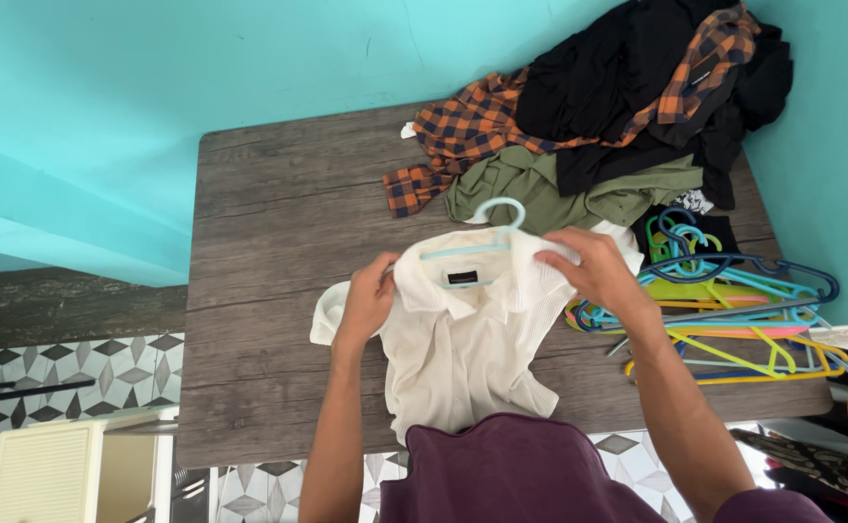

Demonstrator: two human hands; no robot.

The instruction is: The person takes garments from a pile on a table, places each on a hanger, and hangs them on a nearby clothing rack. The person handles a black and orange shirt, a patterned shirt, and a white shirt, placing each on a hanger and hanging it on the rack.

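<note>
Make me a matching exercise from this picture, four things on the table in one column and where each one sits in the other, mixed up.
Things:
1. white shirt
2. orange plaid shirt
3. pile of coloured hangers
4. olive green garment

Places:
A. table's right edge
B. far side, draped over the black clothes
C. between left hand and right hand
D. just behind the light blue hanger

Pairs: 1-C, 2-B, 3-A, 4-D

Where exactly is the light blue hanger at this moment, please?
The light blue hanger sits in the white shirt's collar at the table's centre, between both hands, below the green garment.
</note>
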